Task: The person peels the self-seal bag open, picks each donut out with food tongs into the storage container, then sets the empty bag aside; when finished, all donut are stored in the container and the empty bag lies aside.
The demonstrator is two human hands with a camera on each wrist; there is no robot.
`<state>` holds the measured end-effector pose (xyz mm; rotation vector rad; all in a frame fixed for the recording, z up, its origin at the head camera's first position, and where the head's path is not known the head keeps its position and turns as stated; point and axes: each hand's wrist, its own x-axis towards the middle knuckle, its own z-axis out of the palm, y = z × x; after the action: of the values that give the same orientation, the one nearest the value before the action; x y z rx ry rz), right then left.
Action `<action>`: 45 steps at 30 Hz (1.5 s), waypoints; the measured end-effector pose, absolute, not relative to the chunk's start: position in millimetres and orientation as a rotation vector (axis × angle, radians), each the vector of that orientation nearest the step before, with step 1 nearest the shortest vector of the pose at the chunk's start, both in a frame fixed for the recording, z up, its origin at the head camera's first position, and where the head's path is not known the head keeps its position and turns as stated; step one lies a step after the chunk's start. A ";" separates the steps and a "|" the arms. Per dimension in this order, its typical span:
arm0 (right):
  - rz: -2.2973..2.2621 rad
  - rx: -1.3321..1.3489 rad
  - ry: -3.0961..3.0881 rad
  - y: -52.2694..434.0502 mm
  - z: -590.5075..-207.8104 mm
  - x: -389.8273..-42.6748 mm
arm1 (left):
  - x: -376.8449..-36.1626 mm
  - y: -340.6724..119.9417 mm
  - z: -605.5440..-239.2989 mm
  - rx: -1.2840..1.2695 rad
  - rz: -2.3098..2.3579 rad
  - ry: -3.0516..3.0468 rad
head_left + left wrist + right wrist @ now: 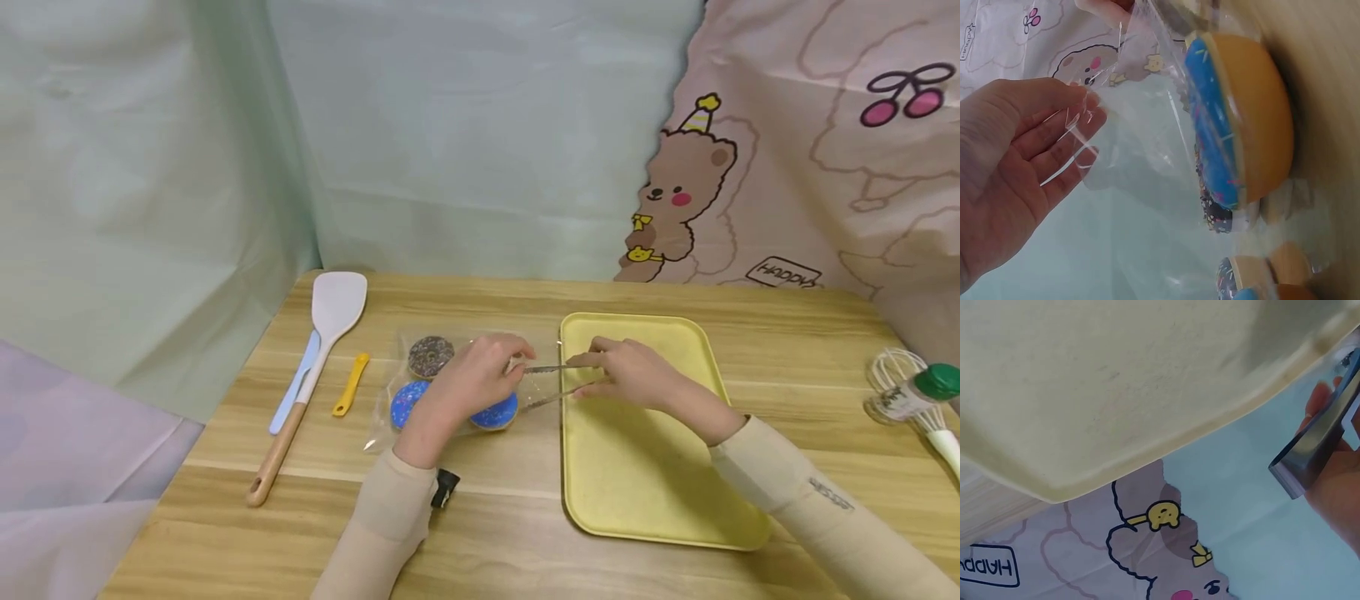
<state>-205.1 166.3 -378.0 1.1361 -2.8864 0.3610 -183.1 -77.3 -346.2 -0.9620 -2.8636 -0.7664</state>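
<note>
My left hand (480, 379) pinches the edge of a clear plastic bag (1125, 140) between thumb and fingers, lifting that side. Inside the bag are a donut with dark icing and sprinkles (431, 357) and blue-iced donuts (407, 405), one of them partly behind the left hand. In my right hand (637, 377) is a pair of metal tongs (1313, 450), held over the left part of a yellow tray (652, 492). The two tong arms stand apart and point left, their tips at the bag's right side close to a blue donut (497, 413).
Left of the bag lie a small yellow tool (350, 385), a white spatula with a wooden handle (318, 358) and a light blue utensil (292, 392). At the far right are a green-capped shaker (900, 402) and a whisk (941, 437). Curtains hang behind the table.
</note>
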 end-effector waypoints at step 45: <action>0.234 1.128 -2.557 166.8 -397.0 -177.0 | -184.9 -80.3 -344.9 -0.954 -0.888 -2.882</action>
<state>-177.0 166.8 -397.0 1.1277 -2.5573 0.2337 -184.9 -80.3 -344.9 -0.9545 -2.8817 -0.8883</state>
